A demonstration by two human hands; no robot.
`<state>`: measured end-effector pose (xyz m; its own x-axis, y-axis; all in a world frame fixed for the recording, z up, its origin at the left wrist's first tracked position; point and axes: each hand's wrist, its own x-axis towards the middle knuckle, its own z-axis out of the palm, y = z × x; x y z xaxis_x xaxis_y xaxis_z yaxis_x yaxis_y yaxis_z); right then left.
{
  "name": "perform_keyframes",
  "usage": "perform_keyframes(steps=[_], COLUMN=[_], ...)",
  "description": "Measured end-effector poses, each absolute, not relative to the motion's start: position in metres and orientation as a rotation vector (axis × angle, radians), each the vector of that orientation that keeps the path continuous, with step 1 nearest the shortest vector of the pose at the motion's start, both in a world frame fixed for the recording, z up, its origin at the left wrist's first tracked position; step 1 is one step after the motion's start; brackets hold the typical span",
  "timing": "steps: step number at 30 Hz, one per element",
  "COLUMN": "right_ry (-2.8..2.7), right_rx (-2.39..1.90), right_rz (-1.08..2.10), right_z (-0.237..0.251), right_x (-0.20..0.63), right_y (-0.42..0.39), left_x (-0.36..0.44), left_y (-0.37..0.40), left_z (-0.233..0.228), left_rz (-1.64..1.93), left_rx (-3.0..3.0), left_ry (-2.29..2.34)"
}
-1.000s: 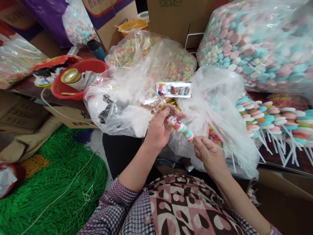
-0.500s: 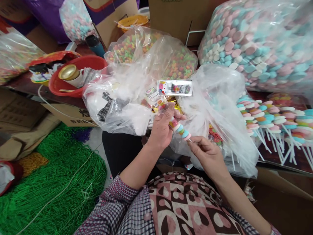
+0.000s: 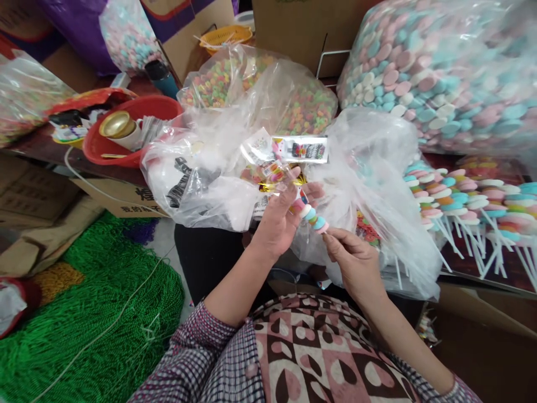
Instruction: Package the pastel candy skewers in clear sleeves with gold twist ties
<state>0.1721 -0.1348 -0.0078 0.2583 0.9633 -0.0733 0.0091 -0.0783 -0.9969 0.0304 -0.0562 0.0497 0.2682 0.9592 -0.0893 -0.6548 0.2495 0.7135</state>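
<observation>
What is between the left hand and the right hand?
In the head view, a candy stick with stacked pastel discs spans the gap: the right hand pinches its lower end, the left hand holds its upper end.

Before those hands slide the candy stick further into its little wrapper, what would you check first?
1. Right hand pinches the stick end: ok.
2. Left hand holds the wrapper: ok.
3. Candy stick tip inside the wrapper mouth: cannot tell.
4. Candy discs all sitting on the stick: ok.
5. Plastic bag behind kept out of the grip: cannot tell.
</observation>
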Motion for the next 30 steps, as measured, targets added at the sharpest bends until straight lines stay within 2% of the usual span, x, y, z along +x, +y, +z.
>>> perform_keyframes(steps=[6, 14, 17, 23, 30], right_ry=[-1.029, -0.898, -0.812, -0.91, -1.171], right_rx=[-1.453, -1.333, -1.273, -1.356, -1.528], right_rz=[0.996, 1.381, 1.417, 1.212, 0.879], right_z=[-0.001, 0.013, 0.01, 0.001, 0.007], right_x=[0.171, 0.166, 0.168, 0.172, 0.171], right_y=[-0.135, -0.136, -0.133, -0.132, -0.133], left_x=[0.043, 0.052, 0.044, 0.023, 0.035], left_y=[-0.061, -0.074, -0.072, -0.056, -0.058], left_z=[0.047, 0.037, 0.039, 0.051, 0.048], left_rz=[1.218, 1.133, 1.064, 1.173, 1.265], left_rx=[0.585, 0.608, 0.656, 0.612, 0.535], left_ry=[0.636, 0.611, 0.598, 0.571, 0.595])
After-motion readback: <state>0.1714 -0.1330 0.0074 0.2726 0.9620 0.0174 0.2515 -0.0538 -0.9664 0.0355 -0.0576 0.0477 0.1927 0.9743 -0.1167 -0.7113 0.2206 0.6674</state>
